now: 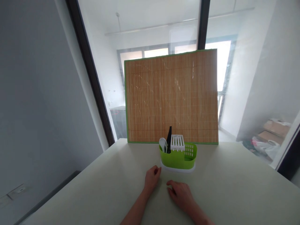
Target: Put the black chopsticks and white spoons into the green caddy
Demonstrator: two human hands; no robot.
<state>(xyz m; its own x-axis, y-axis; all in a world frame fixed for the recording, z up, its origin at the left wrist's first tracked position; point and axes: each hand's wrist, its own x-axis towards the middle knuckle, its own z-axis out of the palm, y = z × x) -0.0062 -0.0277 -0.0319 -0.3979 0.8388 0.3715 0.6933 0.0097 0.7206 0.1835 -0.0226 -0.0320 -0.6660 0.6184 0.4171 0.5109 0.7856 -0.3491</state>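
My left hand (152,179) rests on the table just in front of the left end of a green utensil caddy (173,160), its fingers curled into a loose fist with nothing visible in them. To the right and a little nearer me lies my right hand (180,191), thumb and bent forefinger apart with nothing between them. The caddy stands upright on a white base tray (179,170). White spoons (162,143) and black chopsticks (169,139) stand in its left compartment. A white slotted rack (177,142) tops its middle, and its right compartment has a perforated back wall.
The pale table (234,181) spreads out on both sides of my hands. Behind the caddy a bamboo mat (172,97) with green edging stands upright against a glass partition. Past the glass at the right are cardboard boxes (276,129) and plastic bags (267,147).
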